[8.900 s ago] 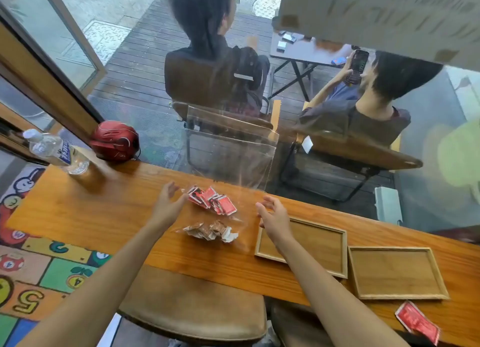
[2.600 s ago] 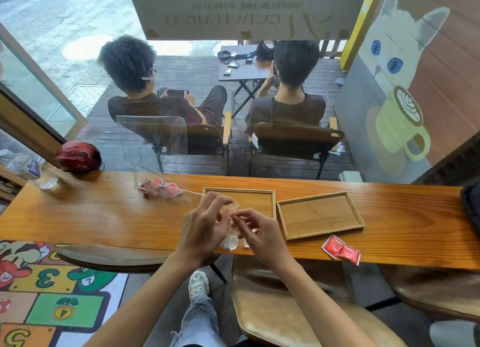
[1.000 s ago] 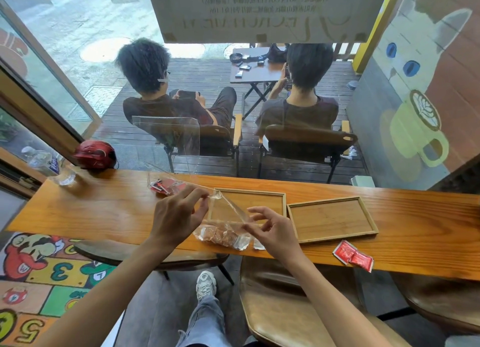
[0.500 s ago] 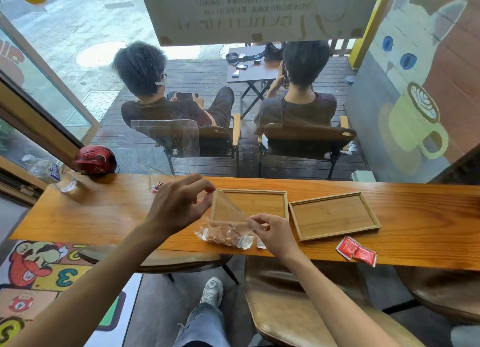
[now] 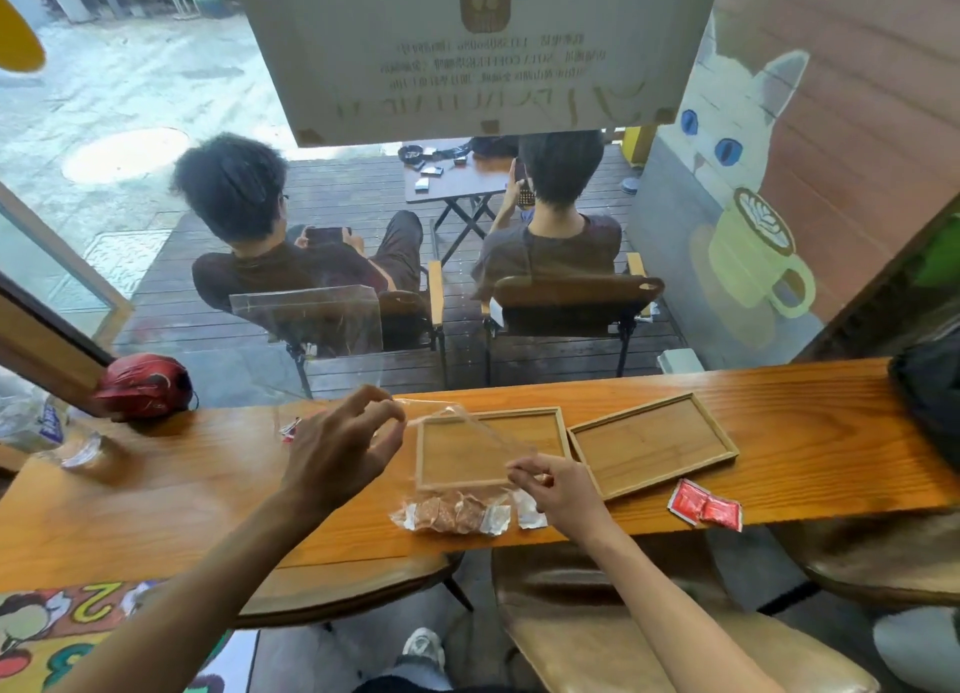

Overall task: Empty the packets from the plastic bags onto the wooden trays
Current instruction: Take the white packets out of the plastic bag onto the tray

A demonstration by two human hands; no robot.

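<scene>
A clear plastic bag (image 5: 462,448) is stretched over the near-left part of the left wooden tray (image 5: 540,427). My left hand (image 5: 343,448) pinches its upper corner and my right hand (image 5: 558,490) pinches its lower edge. Several brown packets (image 5: 452,513) sit in the bag's bottom, resting on the counter by the front edge. The right wooden tray (image 5: 654,445) lies bare beside the first. A second bag with red packets (image 5: 288,427) is mostly hidden behind my left hand.
Two loose red packets (image 5: 706,505) lie at the counter (image 5: 182,484) front edge, right of the trays. A red helmet (image 5: 145,383) and a water bottle (image 5: 47,427) sit far left. A dark bag (image 5: 930,396) is far right. Stools stand below.
Both hands took the bag of brown packets from the counter's left and brought it to the left tray. Over the last second the left hand lifted and pulled the bag's corner up-left.
</scene>
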